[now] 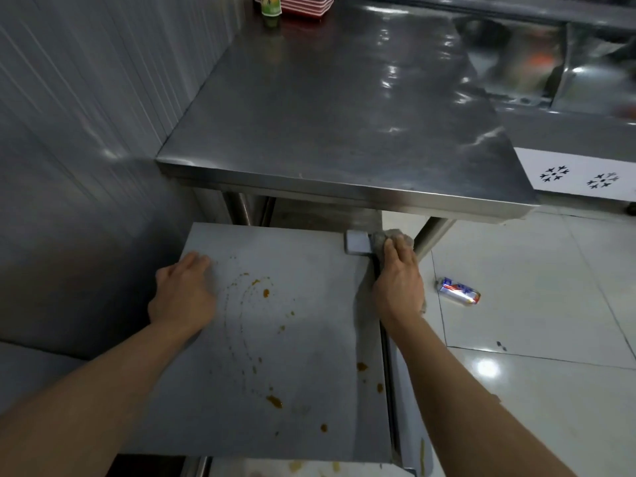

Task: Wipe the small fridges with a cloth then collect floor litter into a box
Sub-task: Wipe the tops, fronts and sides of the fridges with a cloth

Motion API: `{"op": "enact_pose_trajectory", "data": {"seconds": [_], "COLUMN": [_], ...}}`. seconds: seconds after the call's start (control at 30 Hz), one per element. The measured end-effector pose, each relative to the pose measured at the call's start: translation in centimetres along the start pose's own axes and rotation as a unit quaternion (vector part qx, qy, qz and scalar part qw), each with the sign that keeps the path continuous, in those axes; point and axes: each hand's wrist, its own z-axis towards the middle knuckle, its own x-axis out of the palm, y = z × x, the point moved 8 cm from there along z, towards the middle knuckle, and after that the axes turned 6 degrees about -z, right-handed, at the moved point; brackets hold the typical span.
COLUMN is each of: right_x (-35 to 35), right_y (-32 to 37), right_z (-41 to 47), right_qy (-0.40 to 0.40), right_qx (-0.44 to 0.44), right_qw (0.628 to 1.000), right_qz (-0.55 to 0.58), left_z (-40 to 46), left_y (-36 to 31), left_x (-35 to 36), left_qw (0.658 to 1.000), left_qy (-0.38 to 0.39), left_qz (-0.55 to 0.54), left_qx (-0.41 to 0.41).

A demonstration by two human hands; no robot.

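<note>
Small fridge [275, 339]: grey flat top, low, standing partly under the front edge of the steel bench [344, 115]; surface spotted with orange-brown sauce stains [265, 292] in an arc near the middle and in drops toward the near edge. Cloth [392, 237]: grey, bunched at the far right corner of the top, beside a pale hinge block [357, 242]. Right of the two hands [399, 280]: fingers curled over the cloth, pressing it along the right edge. Left hand [184, 290]: flat and relaxed on the top at its left side, holding nothing, seemingly steadying. Drink can [458, 291]: lying on its side on the white tiled floor, just right of the fridge; litter not yet collected. No box in view. Risks, as judged: dried stains may smear rather than lift if the cloth passes once only; cloth may snag on the hinge block; central stains may be missed while work keeps to the edge; the can may roll if kicked.
</note>
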Motion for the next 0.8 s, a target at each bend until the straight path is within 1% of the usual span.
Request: {"op": "enact_pose_trajectory", "data": {"seconds": [0.17,0.3,0.37,0.43,0.5,0.53,0.67,0.73,0.8], "right_x": [0.3,1.2,1.8,2.3,2.4,2.4,3.0,3.9,4.5], "right_y": [1.8,4.6,6.2,7.5,8.0,8.1,10.5,12.8,14.8], "right_z": [-1.0,-0.2,-0.3,-0.4,0.5,1.1,1.0,0.0,-0.5], "right_qy": [0.018,0.014,-0.004,-0.01,0.003,0.01,-0.016,-0.026,-0.028], "right_qx": [0.014,-0.005,-0.029,-0.074,-0.127,-0.136,-0.087,-0.085,-0.093], "right_qw": [1.0,1.0,1.0,0.997,0.992,0.991,0.996,0.995,0.993], "right_qz": [-0.002,0.003,0.008,0.007,-0.003,-0.004,0.016,0.045,0.062], "left_z": [-0.1,0.0,0.1,0.1,0.1,0.1,-0.2,-0.2,-0.2], "left_y": [0.0,0.6,0.8,1.0,1.2,1.3,2.7,3.1,2.9], "left_x": [-0.1,0.0,-0.2,-0.4,-0.4,-0.4,-0.6,-0.8,-0.9], "left_qw": [1.0,1.0,1.0,1.0,0.998,0.997,0.988,0.982,0.98], "left_qy": [-0.006,0.005,0.007,0.005,0.006,0.004,-0.028,-0.034,-0.03], "left_qz": [0.01,0.0,-0.011,-0.025,-0.05,-0.066,-0.148,-0.182,-0.194], "left_qx": [-0.003,-0.004,-0.004,0.009,0.025,0.031,0.019,0.022,0.027]}}
